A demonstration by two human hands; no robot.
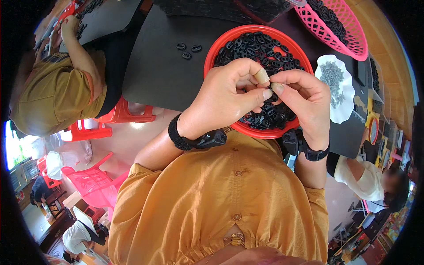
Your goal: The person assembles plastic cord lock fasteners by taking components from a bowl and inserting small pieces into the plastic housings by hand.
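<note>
Over a red basin [207, 59] heaped with small black oval plastic pieces with holes [251, 40], my two hands meet fingertip to fingertip. My left hand [232, 90] is closed in a pinch, a beige wrap around its index fingertip. Pinched as well, my right hand [304, 95] touches the left at the thumb and index tips. Something dark shows just below the fingertips, but what they grip is mostly hidden. To the right, a white scalloped dish [342, 112] holds many tiny grey parts [331, 79].
Three loose black pieces [186, 55] lie on the dark table [154, 75]. A pink lattice basket [360, 42] of black parts stands at the far right, near a clear bin [274, 11]. A co-worker [57, 88] sits at left by red stools [128, 114]; another person [362, 179] is at right.
</note>
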